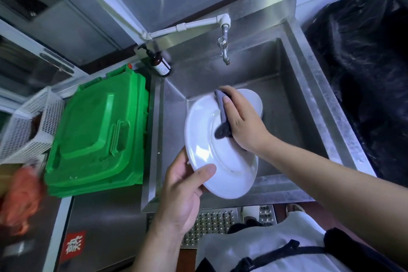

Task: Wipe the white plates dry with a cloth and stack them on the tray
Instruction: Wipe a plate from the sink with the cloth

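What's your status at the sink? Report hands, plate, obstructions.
Left hand grips white plate by near rim, over sink. Right hand presses grey cloth on it. Second plate behind. Nothing blocking.

L hand [183, 185] gripping, R hand [240, 121] prob. pressing.

Steel sink [293, 86] under and around hands. Tap [224, 48] on white pipe [198, 23] beyond right hand. Brown pump bottle [160, 63] on sink's far left corner. Green lidded bin [97, 132] left of left hand, white perforated basket [28, 126] further left. Black bag [366, 77] far right of right hand.
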`<state>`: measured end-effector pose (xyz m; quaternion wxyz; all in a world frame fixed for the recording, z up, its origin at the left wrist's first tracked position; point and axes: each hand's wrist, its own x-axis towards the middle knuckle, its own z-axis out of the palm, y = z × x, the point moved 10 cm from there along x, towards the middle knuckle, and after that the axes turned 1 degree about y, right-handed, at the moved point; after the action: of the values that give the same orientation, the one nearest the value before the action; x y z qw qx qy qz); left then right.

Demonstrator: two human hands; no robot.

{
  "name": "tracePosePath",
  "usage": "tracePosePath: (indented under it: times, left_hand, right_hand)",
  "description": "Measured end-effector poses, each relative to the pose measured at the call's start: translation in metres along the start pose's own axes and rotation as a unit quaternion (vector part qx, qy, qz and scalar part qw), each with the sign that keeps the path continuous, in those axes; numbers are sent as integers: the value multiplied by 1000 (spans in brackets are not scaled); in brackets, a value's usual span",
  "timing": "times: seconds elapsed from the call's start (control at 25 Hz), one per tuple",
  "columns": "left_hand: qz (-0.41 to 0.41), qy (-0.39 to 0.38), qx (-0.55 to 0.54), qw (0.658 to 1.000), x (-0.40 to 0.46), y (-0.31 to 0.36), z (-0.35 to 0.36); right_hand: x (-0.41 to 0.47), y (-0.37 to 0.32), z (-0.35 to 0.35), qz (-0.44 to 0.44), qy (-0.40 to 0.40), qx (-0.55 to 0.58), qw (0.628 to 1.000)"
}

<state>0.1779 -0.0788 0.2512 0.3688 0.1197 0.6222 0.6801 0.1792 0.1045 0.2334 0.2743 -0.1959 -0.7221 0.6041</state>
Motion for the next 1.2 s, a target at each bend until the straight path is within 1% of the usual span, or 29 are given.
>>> tracePosePath:
  times: [0.08, 0.24, 0.36, 0.48, 0.68, 0.72, 0.84, 0.88, 0.92, 1.0, 1.04, 1.12, 1.16, 1.2]
  left_hand:
    - [-13, 16, 1, 1000, -6, -8, -3]
    - [-39, 39, -15, 998, -17, -21, -7]
    - [-41, 47, -43, 997, -24, -24, -10]
    - [-33, 54, -52, 997, -28, -25, -12]
    - [-13, 62, -56, 996, -36, -17, -13]
    - [-4, 61, -65, 996, -37, -14, -12]
    - [33, 34, -104, 993, -32, -2, -1]
    - [47, 19, -112, 992, -30, 3, 4]
    - [58, 4, -115, 992, -28, 7, 10]
    - [72, -17, -117, 990, -25, 14, 22]
    - [79, -27, -120, 989, -24, 18, 28]
    - [98, -49, -121, 987, -22, 26, 43]
    - [108, -61, -119, 985, -22, 30, 52]
    - [115, -74, -115, 984, -21, 34, 60]
  right_hand:
    - [-12, 9, -1, 15, -13, 11, 1000]
    - [-37, 43, -7, 133, -49, 28, 989]
    - [-48, 53, -18, 140, -50, 37, 988]
    - [-63, 58, -29, 160, -44, 80, 983]
    - [-88, 66, -63, 167, 43, 48, 984]
    - [-96, 69, -70, 180, 54, 67, 980]
    - [-114, 64, -86, 240, 79, 187, 949]
    - [-112, 52, -94, 230, 85, 201, 948]
    - [-106, 34, -106, 193, 97, 197, 956]
    - [-89, -14, -138, 66, 151, 175, 971]
    - [-82, -43, -154, -11, 176, 143, 974]
    - [-78, -98, -160, -164, 183, 35, 969]
    - [-81, -119, -150, -221, 175, -27, 959]
    - [-83, -132, -137, -249, 169, -77, 951]
